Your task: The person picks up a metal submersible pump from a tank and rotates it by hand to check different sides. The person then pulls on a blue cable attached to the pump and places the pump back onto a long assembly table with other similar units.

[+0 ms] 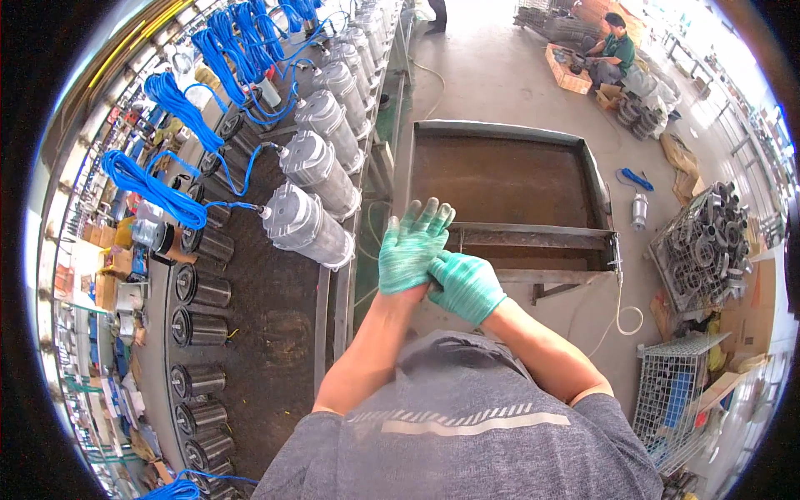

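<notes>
Both my hands wear green-and-white knit work gloves. My left hand (413, 250) is held up in front of me, its fingers stretched out and spread, holding nothing. Against the base of that hand, my right hand (468, 287) is closed, its fingers pinching the cuff edge of the left glove (400, 273). Bare wrist shows just below the cuff. To the left of my hands, grey metal cylinders (307, 225) lie in a row on the bench, blue cables joined to their ends. Neither hand touches them.
Coiled blue cables (158, 187) and dark cylinders (200, 327) line the bench's left side. Ahead stands a rusty metal tray (500, 179) on a frame. Wire baskets (704, 250) of dark parts stand at right. A person (615, 52) sits by a crate at the far right.
</notes>
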`<state>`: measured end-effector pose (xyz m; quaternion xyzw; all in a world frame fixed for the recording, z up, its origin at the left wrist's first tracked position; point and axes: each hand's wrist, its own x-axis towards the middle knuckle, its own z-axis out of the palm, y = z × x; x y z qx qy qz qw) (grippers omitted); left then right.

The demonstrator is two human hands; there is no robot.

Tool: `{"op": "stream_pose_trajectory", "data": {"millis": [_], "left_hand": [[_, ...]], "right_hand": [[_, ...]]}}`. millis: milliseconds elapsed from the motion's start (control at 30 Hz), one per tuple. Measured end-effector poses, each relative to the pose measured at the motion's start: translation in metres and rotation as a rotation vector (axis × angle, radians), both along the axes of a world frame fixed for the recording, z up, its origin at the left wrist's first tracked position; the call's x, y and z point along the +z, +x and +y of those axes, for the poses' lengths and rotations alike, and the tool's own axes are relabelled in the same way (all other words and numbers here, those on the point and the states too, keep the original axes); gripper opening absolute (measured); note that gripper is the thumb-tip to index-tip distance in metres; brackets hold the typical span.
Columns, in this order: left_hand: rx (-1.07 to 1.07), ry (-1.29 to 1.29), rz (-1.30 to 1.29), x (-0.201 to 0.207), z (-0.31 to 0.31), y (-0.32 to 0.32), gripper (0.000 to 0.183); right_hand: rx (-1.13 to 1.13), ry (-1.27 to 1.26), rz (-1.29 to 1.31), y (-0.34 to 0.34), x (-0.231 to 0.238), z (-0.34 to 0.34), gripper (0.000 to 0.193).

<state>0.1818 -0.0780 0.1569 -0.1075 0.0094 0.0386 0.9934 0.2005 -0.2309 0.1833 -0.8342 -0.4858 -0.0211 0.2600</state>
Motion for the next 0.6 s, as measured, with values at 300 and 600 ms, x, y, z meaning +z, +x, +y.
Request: {"op": "stream_pose_trajectory", "data": {"millis": [300,600], "left_hand": [[0.367,0.38,0.315,0.052,0.033,0.014,0.05],[0.652,2.881,0.523,0.04,0.033,0.02,0.019]], "right_hand": [[0.238,0.197,0.5,-0.035,0.028,0.02,0.015],[-0.158,0.353,0.25,-0.033,0.043,0.021,0.015]]}}
